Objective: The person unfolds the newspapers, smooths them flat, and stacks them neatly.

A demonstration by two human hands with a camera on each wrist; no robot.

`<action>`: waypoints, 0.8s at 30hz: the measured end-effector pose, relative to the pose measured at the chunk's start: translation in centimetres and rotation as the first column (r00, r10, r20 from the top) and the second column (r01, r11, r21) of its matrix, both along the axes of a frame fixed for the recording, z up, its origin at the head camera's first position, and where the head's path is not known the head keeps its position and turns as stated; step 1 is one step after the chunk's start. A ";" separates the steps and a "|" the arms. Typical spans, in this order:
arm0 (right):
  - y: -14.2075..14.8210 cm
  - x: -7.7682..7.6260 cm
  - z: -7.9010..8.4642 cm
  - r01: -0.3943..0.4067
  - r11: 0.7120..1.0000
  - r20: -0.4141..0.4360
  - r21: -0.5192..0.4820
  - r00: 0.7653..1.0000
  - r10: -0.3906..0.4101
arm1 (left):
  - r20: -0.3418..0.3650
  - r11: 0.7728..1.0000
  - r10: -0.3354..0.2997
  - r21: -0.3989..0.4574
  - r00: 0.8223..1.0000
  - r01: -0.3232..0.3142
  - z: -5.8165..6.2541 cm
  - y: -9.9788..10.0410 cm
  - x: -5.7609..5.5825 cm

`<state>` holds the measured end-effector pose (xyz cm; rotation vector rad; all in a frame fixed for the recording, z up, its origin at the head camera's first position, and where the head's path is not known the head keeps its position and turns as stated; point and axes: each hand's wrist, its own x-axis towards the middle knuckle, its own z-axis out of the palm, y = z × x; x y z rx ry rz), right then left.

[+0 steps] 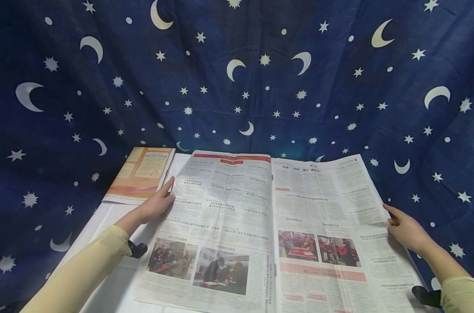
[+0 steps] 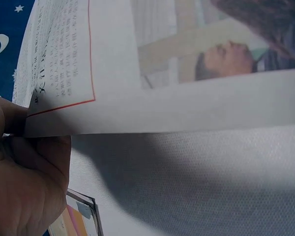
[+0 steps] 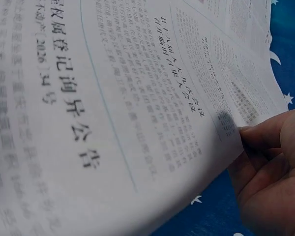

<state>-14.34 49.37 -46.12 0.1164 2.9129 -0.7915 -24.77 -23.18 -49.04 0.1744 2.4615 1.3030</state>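
Open newspaper, held at both outer edges

Behind and around everything, dark blue cloth (image 1: 205,56) printed with pale moons, stars and dots, in loose folds. In front of it, white table (image 1: 104,216), finely textured in the left wrist view, with a soft shadow beneath the raised page. On the table, newspaper (image 1: 237,213) laid wide open, both pages facing up, centre fold running from far edge toward near edge; left edge lifted clear of the white surface, right edge curved and seen against blue cloth. Near the far left corner, just beside the newspaper, orange booklet (image 1: 143,171) lying flat. From the two near corners, pale yellow sleeves (image 1: 80,269) reaching inward. Low on both pages, colour photographs (image 1: 221,271) in pairs, with a pink band (image 1: 323,272) under the right-hand pair. At the left edge of the newspaper, left hand (image 1: 157,204), close by the booklet, gripping the page margin between thumb and fingers. At the right edge, right hand (image 1: 409,232), pinching the paper narrowly between thumb and fingers. By each cuff, small black piece (image 1: 138,249), of a kind impossible to tell.
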 end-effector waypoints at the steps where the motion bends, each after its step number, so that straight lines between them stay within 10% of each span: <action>1: 0.1 0.0 -0.1 0.002 1.000 -0.006 0.006 1.000 -0.002 | 0.002 1.000 0.001 -0.002 1.000 -0.001 -0.1 0.0 0.0; 24: 1.7 0.2 -1.0 0.073 0.996 -0.001 0.058 0.997 -0.073 | 0.010 0.996 0.018 -0.087 1.000 -0.017 -0.8 1.1 -0.3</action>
